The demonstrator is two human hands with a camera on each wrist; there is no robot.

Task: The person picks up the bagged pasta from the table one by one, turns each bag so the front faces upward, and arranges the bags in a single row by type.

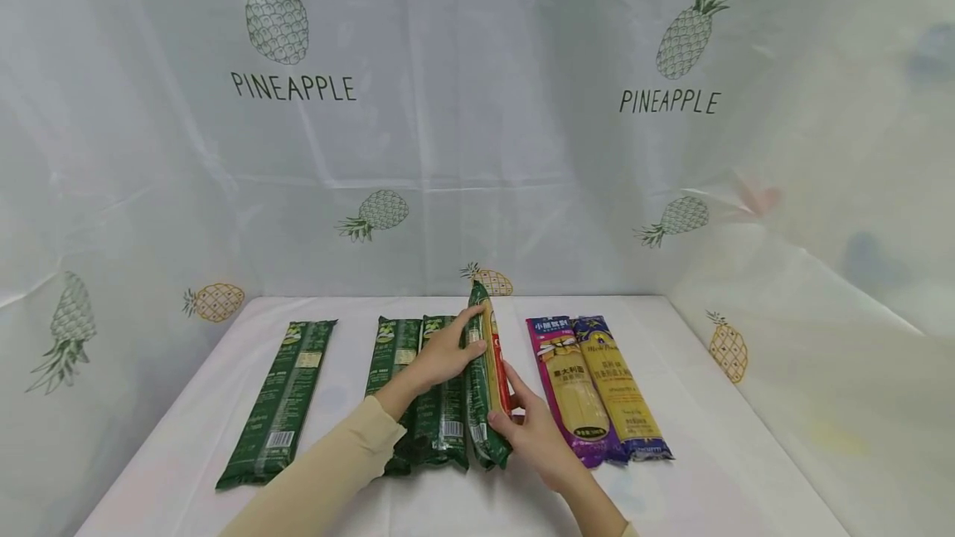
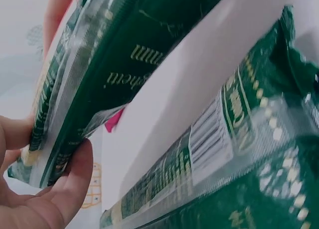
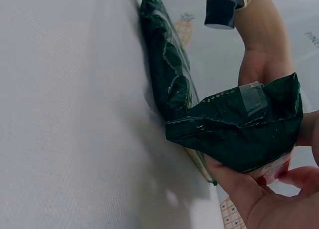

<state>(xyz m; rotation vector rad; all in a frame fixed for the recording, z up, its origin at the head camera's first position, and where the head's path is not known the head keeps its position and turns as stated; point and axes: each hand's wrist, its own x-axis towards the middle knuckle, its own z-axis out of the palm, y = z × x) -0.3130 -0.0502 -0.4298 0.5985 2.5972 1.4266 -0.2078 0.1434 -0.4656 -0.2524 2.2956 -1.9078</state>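
Both hands hold one green spaghetti packet (image 1: pixel 477 408), turned partly onto its side so that its yellow and red face shows on the right. The left hand (image 1: pixel 443 353) grips the upper part, with the thumb on the near side. Lower down, the right hand (image 1: pixel 535 431) pinches the packet's right edge. In the left wrist view, "spaghetti" lettering shows on the held packet (image 2: pixel 124 69). Its crimped end (image 3: pixel 239 124) faces the right wrist camera. Close to its left lie two green packets, one (image 1: pixel 442 425) beside the other (image 1: pixel 391 355), partly hidden by the left arm.
Another green packet (image 1: pixel 279 404) lies apart at the left of the white-covered table (image 1: pixel 186 429). To the right, a purple-edged pasta packet (image 1: pixel 570 388) overlaps a yellow and blue one (image 1: pixel 622 388). A pineapple-print curtain (image 1: pixel 477 139) hangs behind and at both sides.
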